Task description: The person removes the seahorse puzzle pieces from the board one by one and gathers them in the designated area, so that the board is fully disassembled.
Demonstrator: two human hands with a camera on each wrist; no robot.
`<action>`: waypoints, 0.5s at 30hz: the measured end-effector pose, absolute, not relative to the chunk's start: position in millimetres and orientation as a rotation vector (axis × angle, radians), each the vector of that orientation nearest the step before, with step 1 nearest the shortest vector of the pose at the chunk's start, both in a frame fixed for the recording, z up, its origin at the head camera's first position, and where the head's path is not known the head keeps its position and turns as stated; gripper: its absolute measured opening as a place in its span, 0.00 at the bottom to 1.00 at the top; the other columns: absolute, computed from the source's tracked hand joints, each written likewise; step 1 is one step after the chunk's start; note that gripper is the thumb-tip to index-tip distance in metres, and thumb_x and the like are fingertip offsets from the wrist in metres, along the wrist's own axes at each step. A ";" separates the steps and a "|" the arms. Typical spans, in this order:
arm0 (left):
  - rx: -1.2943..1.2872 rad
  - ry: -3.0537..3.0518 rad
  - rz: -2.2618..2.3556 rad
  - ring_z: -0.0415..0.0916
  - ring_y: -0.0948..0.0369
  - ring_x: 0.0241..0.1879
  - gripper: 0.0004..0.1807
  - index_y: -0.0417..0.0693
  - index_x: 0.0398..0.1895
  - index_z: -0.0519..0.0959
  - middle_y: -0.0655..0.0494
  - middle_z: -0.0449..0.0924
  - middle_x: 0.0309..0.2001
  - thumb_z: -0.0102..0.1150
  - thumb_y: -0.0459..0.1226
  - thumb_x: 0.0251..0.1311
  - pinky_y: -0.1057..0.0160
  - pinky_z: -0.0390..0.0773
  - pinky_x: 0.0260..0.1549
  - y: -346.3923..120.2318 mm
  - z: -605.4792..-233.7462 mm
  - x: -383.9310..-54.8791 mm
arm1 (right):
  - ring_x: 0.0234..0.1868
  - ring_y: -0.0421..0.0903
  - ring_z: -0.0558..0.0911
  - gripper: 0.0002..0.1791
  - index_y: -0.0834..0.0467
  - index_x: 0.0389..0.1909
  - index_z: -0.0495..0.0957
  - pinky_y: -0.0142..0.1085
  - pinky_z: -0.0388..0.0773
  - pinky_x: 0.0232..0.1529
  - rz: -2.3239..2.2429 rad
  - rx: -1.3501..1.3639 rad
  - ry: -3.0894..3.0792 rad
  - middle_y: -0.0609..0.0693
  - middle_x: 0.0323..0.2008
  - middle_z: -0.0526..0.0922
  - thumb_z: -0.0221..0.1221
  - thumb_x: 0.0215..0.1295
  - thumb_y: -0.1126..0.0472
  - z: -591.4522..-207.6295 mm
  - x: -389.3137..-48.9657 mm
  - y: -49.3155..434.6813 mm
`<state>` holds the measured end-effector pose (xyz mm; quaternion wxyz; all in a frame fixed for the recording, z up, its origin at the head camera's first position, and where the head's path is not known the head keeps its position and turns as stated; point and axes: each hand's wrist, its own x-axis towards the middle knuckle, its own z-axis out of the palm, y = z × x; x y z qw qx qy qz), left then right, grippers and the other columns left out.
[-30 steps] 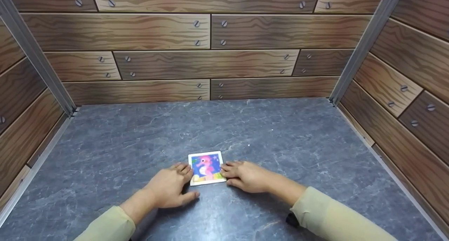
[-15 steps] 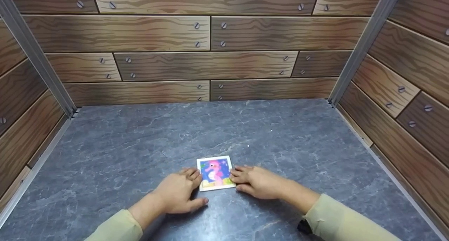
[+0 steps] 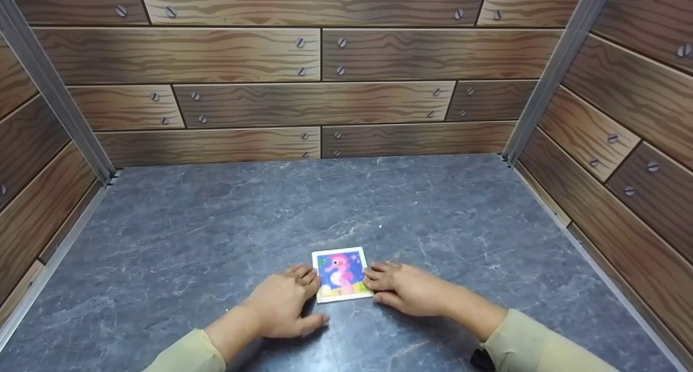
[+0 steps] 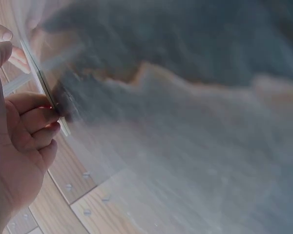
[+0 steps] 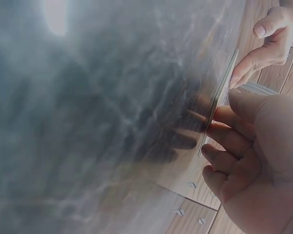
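Note:
In the head view a thin square picture board [image 3: 341, 275] lies flat on the table, showing a pink seahorse on blue inside a white border. My left hand [image 3: 284, 302] rests palm down with its fingertips against the board's left edge, the thumb held apart on the near side. On the opposite edge the fingertips of my right hand [image 3: 414, 291] touch the board. Both wrist views see the board edge-on: a narrow strip [image 4: 42, 80] at the left fingers [image 4: 39, 119], and a similar strip [image 5: 223, 87] by the right fingers [image 5: 227, 139].
The grey marbled table [image 3: 260, 198] is glossy and mirrors the hands in the wrist views. Wood-patterned panels [image 3: 319, 104] enclose it at the back and both sides, with metal posts [image 3: 552, 71] at the corners. Small white specks [image 3: 380, 226] dot the surface beyond the board.
The seahorse board has slid to the right and a little towards me, with both hands staying at its side edges. The head view has shifted slightly.

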<state>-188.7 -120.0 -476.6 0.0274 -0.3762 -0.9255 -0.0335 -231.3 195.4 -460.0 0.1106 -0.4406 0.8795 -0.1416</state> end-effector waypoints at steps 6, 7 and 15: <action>-1.181 -2.790 -0.048 0.77 0.47 0.68 0.44 0.35 0.68 0.79 0.40 0.81 0.65 0.46 0.66 0.74 0.52 0.69 0.72 -115.2 -475.6 -185.0 | 0.76 0.60 0.69 0.26 0.58 0.73 0.76 0.60 0.62 0.75 -0.431 -1.290 2.577 0.53 0.75 0.72 0.56 0.82 0.49 -459.1 -227.1 202.3; -1.181 -2.784 -0.043 0.77 0.47 0.68 0.44 0.36 0.67 0.79 0.40 0.81 0.65 0.45 0.66 0.74 0.52 0.69 0.72 -114.6 -475.2 -184.6 | 0.76 0.60 0.69 0.26 0.58 0.73 0.76 0.59 0.63 0.74 -0.433 -1.293 2.580 0.53 0.74 0.72 0.56 0.82 0.50 -458.8 -226.4 203.2; -1.166 -2.808 -0.054 0.75 0.44 0.70 0.42 0.43 0.70 0.80 0.39 0.78 0.68 0.44 0.67 0.75 0.50 0.67 0.73 -112.7 -475.3 -184.4 | 0.76 0.61 0.70 0.26 0.57 0.74 0.75 0.60 0.65 0.73 -0.424 -1.292 2.590 0.53 0.75 0.72 0.56 0.82 0.50 -459.1 -222.4 207.4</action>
